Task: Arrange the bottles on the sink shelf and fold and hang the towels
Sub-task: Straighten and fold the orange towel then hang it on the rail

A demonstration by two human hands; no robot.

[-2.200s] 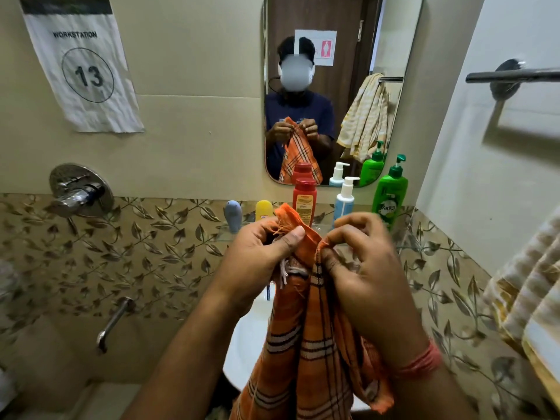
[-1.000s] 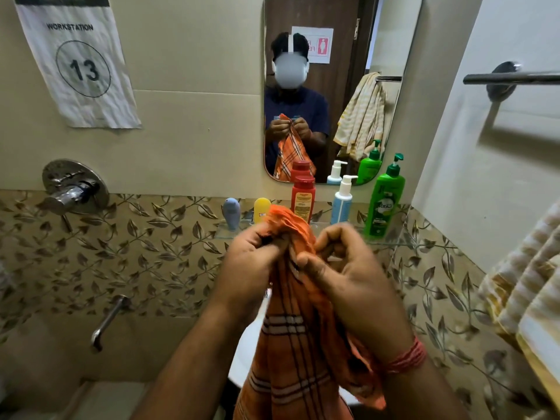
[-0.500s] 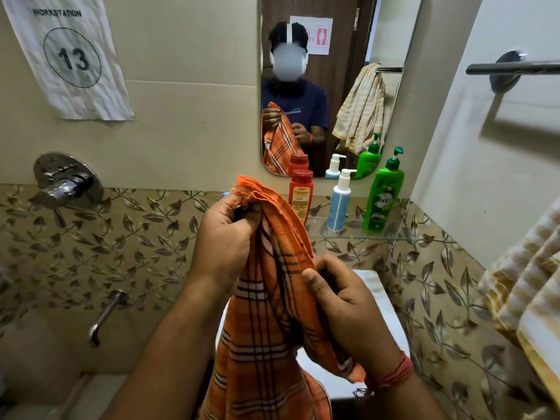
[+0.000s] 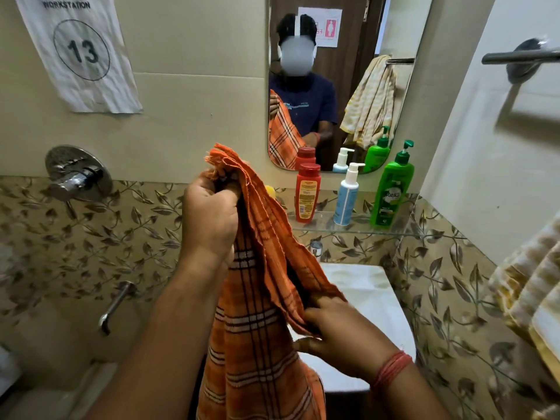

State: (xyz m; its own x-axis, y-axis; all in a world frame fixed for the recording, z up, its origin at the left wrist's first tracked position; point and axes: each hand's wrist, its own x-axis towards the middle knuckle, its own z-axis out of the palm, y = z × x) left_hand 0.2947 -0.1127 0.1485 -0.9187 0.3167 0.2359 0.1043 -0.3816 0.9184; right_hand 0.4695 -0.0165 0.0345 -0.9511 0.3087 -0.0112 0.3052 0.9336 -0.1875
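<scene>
Nearest to me, the right hand (image 4: 339, 331) pinches a lower edge of the orange checked towel (image 4: 257, 298) in curled fingers, while the left hand (image 4: 209, 213), higher and further in, clenches the fringed top corners, so the cloth hangs stretched between them over the white basin (image 4: 372, 298), seemingly to line up edges for a fold. Beyond, the red bottle (image 4: 307, 197), blue pump bottle (image 4: 345, 198) and green pump bottle (image 4: 391, 195) stand upright on the glass shelf (image 4: 333, 227). At the right a striped yellow towel (image 4: 527, 298) hangs near the empty towel rail (image 4: 515, 57) above, which nothing blocks.
</scene>
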